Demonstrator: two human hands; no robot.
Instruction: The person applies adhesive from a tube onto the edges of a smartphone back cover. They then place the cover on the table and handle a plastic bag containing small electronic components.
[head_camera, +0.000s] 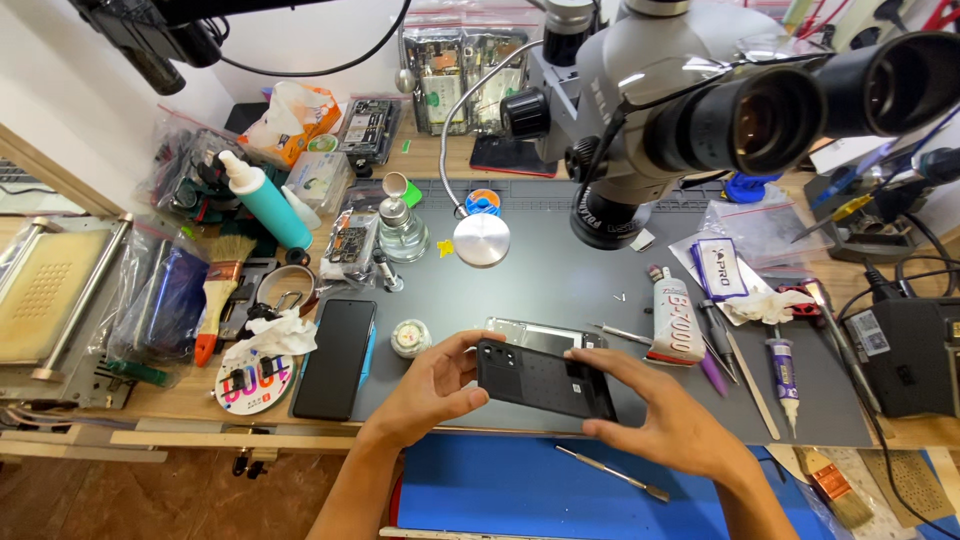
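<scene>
Over the near edge of the mat: a black phone back cover (545, 379) was held just above the grey work mat (560, 270), camera cut-outs toward the person's left.
Left hand: the left hand (432, 388) was clamped on the cover's left end, thumb on top beside the cut-outs, fingers below.
Right hand: the right hand (662, 408) gripped the right end, thumb along the near edge, fingers over the far edge.
Surface: the mat lay on a cluttered wooden bench; a blue surface (520, 480) sat lower, close to the person, with a thin metal pry tool (612, 473) on it.
Room: a white wall rose behind the bench.
Just behind the cover: an opened phone frame (540, 335) lay on the mat, partly hidden by the cover.
Left of it: a small round tin (410, 338), then a dark phone (335, 357) lying face up, a brush (222, 292) and a teal bottle (263, 200).
Right of it: a white glue tube (675, 317), tweezers and a small syringe (783, 370).
Overhead: a grey microscope (660, 110) hung above the mat's middle, its eyepieces blocking the far right of the bench.
Long axis: the cover ran left to right, its right end tilted slightly nearer the person.
</scene>
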